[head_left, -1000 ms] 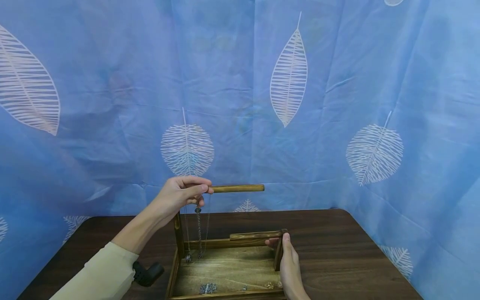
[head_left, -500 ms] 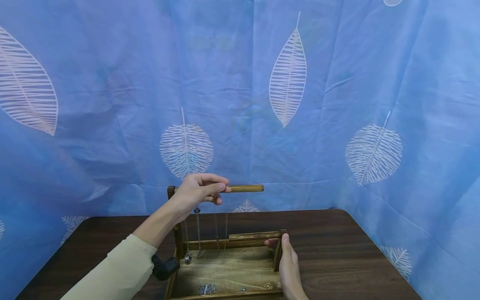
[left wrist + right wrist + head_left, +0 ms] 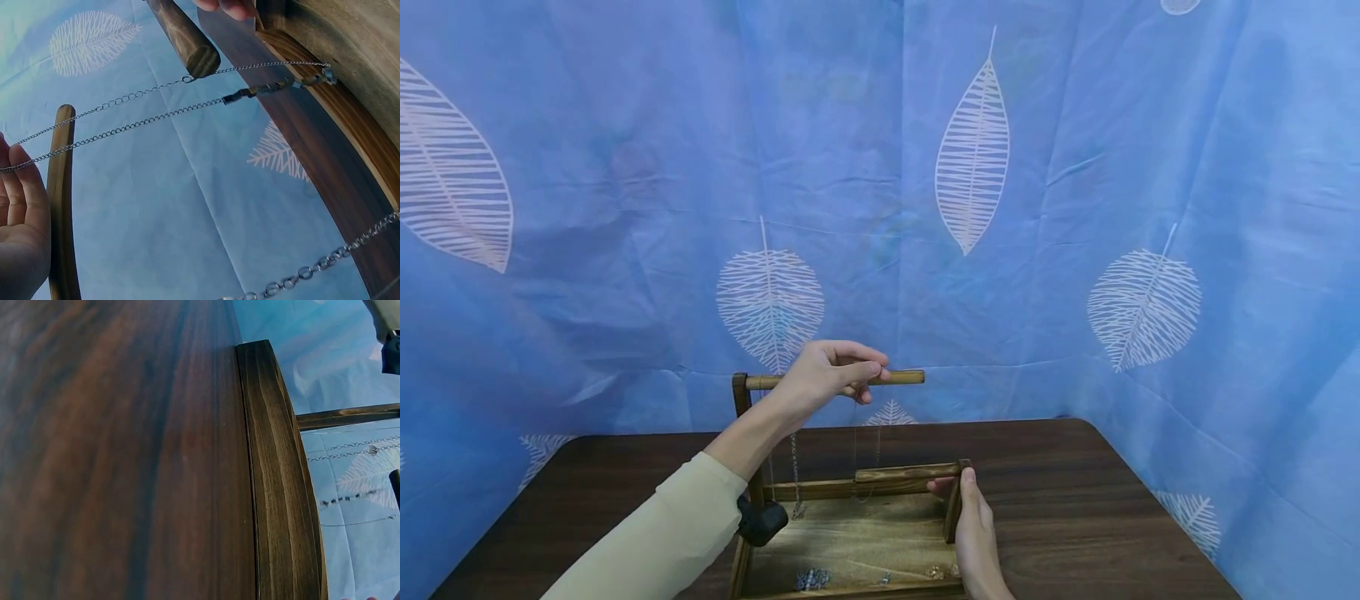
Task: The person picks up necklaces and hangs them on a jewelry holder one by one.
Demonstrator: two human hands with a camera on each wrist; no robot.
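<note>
My left hand (image 3: 835, 375) pinches a thin silver necklace (image 3: 275, 86) near the free end of the upper bar (image 3: 906, 377) of a wooden jewelry stand. The necklace hangs as a long loop, with dark beads at its lower part, reaching down past the lower bar (image 3: 902, 474). With thumb near the top and fingertips behind, my right hand (image 3: 979, 533) grips the short post (image 3: 953, 512) on the stand's right. A thicker chain (image 3: 794, 467) hangs from the upper bar behind my left forearm, which partly hides the tall post.
The stand's tray (image 3: 865, 533) holds a heap of silver jewelry (image 3: 812, 578) and small gold pieces (image 3: 935, 572) along its front. It stands on a dark wooden table (image 3: 1097, 517). A blue leaf-print curtain (image 3: 880, 208) hangs behind.
My left hand has moved right along the upper bar with the necklace, from near the hanging chains toward the bar's free end. The right hand stays on the short post.
</note>
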